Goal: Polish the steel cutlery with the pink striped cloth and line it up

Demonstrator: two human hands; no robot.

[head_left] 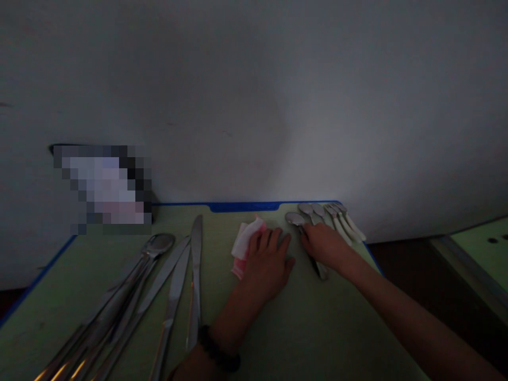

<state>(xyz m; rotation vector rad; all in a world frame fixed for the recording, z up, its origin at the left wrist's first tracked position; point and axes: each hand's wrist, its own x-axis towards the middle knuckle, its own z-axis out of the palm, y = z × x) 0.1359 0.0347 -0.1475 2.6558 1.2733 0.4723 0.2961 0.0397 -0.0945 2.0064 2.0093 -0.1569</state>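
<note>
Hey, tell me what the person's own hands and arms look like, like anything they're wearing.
Both hands are ungloved. Above the left hand, the wrist wears a thick black bracelet that looks beaded. The right hand has no bracelet in view, and no sleeve shows along the right forearm. It's too dim to make out finer markings.

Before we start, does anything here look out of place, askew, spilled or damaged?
One oddity: the dark-edged object at the far left of the table is pixelated, so I can't identify it. The pink-and-white cloth partly under the left hand is crumpled. No spill or damage stands out.
</note>
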